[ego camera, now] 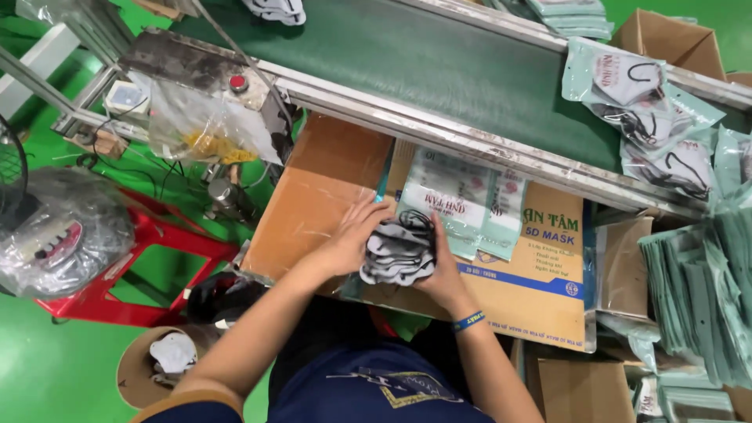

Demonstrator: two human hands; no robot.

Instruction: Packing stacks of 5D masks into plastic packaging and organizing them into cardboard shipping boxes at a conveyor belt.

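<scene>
Gripping a stack of grey masks (pixel 399 252) between your left hand (pixel 352 235) and right hand (pixel 442 270), fingers curled shut around it, over the cardboard box (pixel 313 196), pouches (pixel 462 204) at 1 o'clock.

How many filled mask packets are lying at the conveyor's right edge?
3 that I can tell apart: the top packet, the middle packet, and the lower packet. They overlap, so more may be hidden underneath.
</scene>
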